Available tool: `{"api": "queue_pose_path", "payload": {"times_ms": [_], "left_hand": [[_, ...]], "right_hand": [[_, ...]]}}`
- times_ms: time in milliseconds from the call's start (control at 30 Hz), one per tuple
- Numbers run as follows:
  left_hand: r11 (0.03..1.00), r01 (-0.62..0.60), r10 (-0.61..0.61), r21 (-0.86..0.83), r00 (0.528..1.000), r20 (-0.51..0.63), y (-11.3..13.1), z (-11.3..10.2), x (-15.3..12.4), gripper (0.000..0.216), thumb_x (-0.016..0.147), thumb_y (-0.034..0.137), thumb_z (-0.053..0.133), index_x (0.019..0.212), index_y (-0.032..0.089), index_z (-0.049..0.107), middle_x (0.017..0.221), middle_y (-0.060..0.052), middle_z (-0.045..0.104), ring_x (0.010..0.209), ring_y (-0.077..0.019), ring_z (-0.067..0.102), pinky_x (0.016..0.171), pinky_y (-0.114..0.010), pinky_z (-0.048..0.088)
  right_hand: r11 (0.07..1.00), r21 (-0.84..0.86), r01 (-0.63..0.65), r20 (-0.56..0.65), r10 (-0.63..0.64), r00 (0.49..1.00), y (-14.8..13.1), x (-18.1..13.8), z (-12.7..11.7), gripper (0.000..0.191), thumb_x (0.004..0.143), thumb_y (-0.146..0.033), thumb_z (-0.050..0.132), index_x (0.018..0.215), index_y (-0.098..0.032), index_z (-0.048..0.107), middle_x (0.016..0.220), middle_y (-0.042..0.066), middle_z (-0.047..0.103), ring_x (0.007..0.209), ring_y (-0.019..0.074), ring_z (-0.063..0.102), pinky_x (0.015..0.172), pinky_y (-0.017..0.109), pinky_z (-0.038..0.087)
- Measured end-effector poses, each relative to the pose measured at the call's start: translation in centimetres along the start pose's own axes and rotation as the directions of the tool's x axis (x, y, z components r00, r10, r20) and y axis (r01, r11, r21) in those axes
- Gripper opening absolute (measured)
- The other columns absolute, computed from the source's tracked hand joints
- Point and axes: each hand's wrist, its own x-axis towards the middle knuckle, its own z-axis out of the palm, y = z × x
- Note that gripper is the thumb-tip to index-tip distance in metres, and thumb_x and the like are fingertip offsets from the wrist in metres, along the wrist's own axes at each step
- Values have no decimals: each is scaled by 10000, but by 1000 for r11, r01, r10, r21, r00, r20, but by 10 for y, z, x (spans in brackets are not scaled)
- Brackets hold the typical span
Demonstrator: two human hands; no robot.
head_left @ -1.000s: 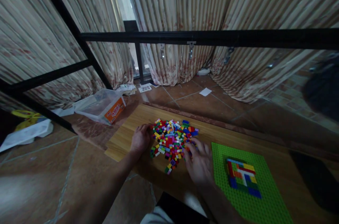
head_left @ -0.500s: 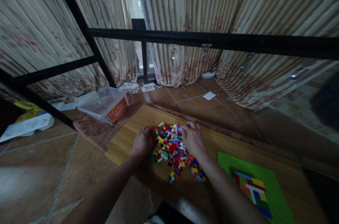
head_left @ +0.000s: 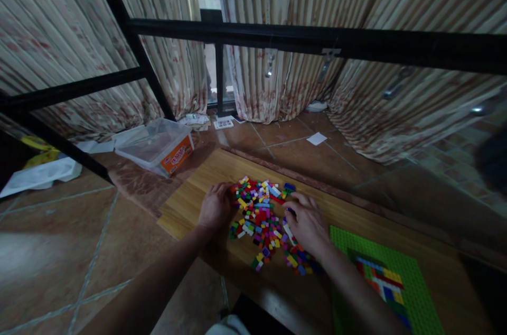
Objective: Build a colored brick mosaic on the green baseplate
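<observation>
A pile of small toy building bricks in many colours lies spread on the wooden tabletop. At the pile's left edge rests my left hand, fingers loosely bent and touching the outer bricks; I see nothing held in it. My right hand is over the right side of the pile. Its thumb and forefinger are apart, with dark blue bricks showing around the gap. Further right, a green baseplate carries a flat patch of assembled bricks, partly covered by my right forearm.
A clear plastic box with an orange label stands on the floor, beyond the table's left end. A black metal frame crosses in front of striped curtains. White paper lies on the tiled floor behind the table.
My right hand has shifted right and toward me, uncovering bricks at the pile's upper right; its thumb and forefinger have spread. The left hand stays by the pile. The view has tilted slightly.
</observation>
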Motion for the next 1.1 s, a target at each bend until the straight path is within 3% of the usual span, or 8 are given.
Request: {"api": "queue_pose_path", "payload": {"times_ms": [233, 400, 667, 933, 1100], "left_hand": [[1000, 0, 0, -4, 1000, 3, -4, 2, 0, 372, 855, 102, 430, 1131, 210, 655, 1145, -66, 676, 1063, -223, 597, 985, -359, 480], [1000, 2, -2, 3, 1000, -2, -3, 2, 0, 384, 842, 91, 437, 1134, 205, 657, 1136, -72, 678, 1069, -221, 596, 983, -353, 481], [1000, 4, -4, -4, 1000, 3, -2, 2, 0, 390, 825, 83, 437, 1129, 194, 656, 1137, -71, 677, 1065, -224, 594, 980, -353, 482], [1000, -1, 1, 13, 1000, 4, -2, 0, 0, 382, 839, 103, 439, 1140, 198, 655, 1136, -76, 676, 1068, -228, 597, 977, -350, 485], [999, -13, 13, 47, 1000, -7, -2, 0, 2, 377, 854, 113, 413, 1125, 207, 658, 1120, -73, 682, 1043, -225, 604, 960, -352, 495]], "right_hand": [[997, 21, 75, -25, -74, 997, -16, 5, -2, 251, 876, -174, 529, 971, -267, 742, 1262, 74, 582, 1165, 264, 474, 982, 436, 391], [992, -20, 124, 55, -122, 991, -36, 20, 12, 256, 879, -159, 528, 956, -266, 747, 1287, 84, 591, 1188, 287, 460, 962, 444, 383], [987, -48, 152, 161, -143, 977, -26, 23, 9, 195, 868, -179, 574, 942, -257, 736, 1269, 71, 601, 1187, 275, 464, 962, 434, 384], [990, -26, 138, 126, -134, 983, -25, 22, 15, 140, 849, -194, 629, 921, -259, 729, 1235, 67, 619, 1166, 263, 486, 951, 424, 401], [995, 16, 102, 36, -102, 994, -32, 13, 2, 140, 867, -182, 592, 872, -243, 719, 1219, 71, 641, 1151, 267, 510, 968, 436, 401]]}}
